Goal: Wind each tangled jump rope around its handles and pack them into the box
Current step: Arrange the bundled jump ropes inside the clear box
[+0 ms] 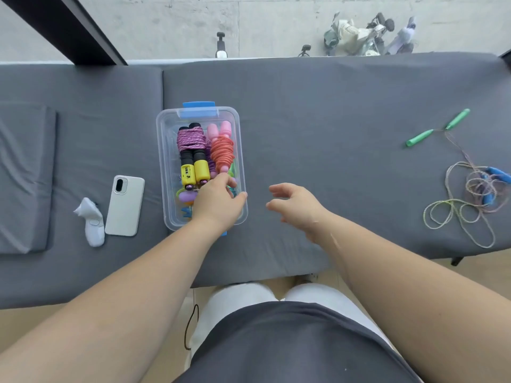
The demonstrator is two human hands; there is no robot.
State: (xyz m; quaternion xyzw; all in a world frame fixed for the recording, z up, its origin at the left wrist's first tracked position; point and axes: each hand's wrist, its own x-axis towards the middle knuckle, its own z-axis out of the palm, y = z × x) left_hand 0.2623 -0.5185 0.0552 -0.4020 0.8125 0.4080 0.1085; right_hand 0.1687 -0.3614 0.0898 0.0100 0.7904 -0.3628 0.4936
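Jump rope bundles (191, 139) are lying in the clear box (161, 161), where my left hand (218, 201), grip unclear, is touching the pink bundle (222, 153); I am thinking gentle pressing is best, right hand (293, 203) hovering open nearby.

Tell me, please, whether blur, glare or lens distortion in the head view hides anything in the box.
Head view: the wide lens bows the far edge of the grey pad; light is soft, without hard shadows; the right hand is slightly smeared. Head view: the clear box shows little glare, so the purple rope and orange rope read plainly, though the left hand covers its near end.
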